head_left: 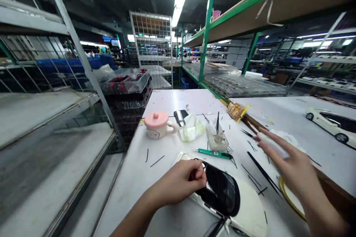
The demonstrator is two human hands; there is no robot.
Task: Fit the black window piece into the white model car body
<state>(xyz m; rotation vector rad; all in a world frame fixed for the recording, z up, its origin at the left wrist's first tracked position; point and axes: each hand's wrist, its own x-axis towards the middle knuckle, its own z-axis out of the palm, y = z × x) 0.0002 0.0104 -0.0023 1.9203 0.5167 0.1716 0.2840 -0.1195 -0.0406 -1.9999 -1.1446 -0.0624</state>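
Observation:
A white model car (247,196) with a black glossy roof and windows lies on the table in front of me. My left hand (185,181) rests over its side, fingers curled and thumb tip against the index finger; whatever is pinched there is hidden. To the right, my right hand (294,166) is raised above the table, slightly blurred. A white squeeze bottle (274,146) with a thin pointed nozzle lies between its fingers and thumb, nozzle toward the far left. Beyond the car lies a green craft knife (213,153).
Thin black strips (157,161) are scattered about. Behind stand a pink-lidded mug (156,127), crumpled tissue (191,129), and a small clear container (217,141) with tools. A snack packet (236,111) and another white model car (333,124) are rightward. Metal racks (91,74) stand left.

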